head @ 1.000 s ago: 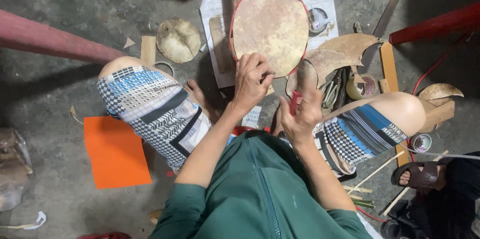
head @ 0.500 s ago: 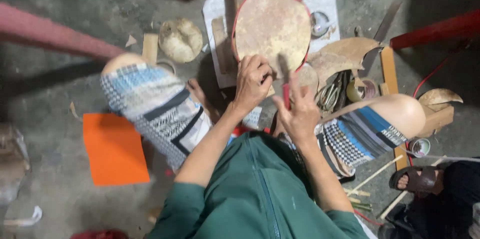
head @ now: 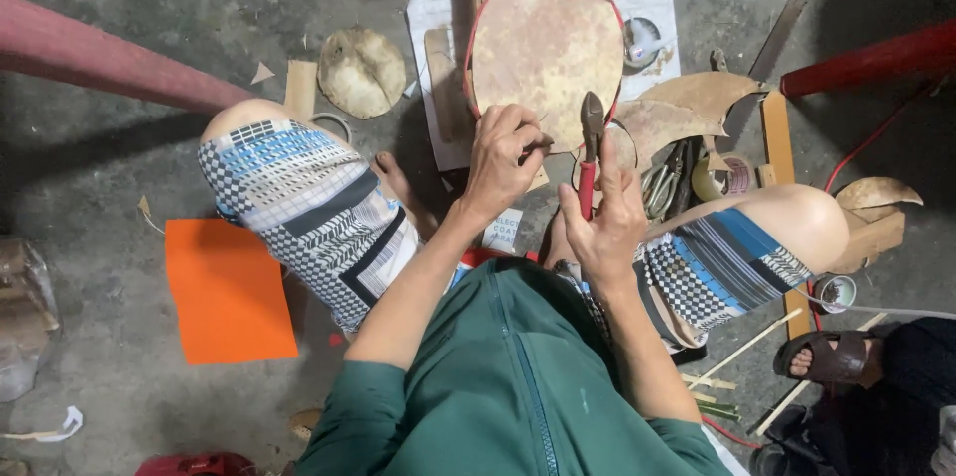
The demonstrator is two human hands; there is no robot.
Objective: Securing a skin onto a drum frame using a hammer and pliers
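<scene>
Round tan drumhead (head: 543, 53), red rim, mottled

Matt rough hide drum (head: 546, 58) w/ red rim, metal pliers (head: 591, 142), rough concrete floor (head: 110, 167)

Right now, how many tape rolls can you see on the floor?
2. One tape roll lies right of the pliers, beside the knee; another smaller roll sits further right, near a sandalled foot. More may be hidden under the scraps.
</scene>
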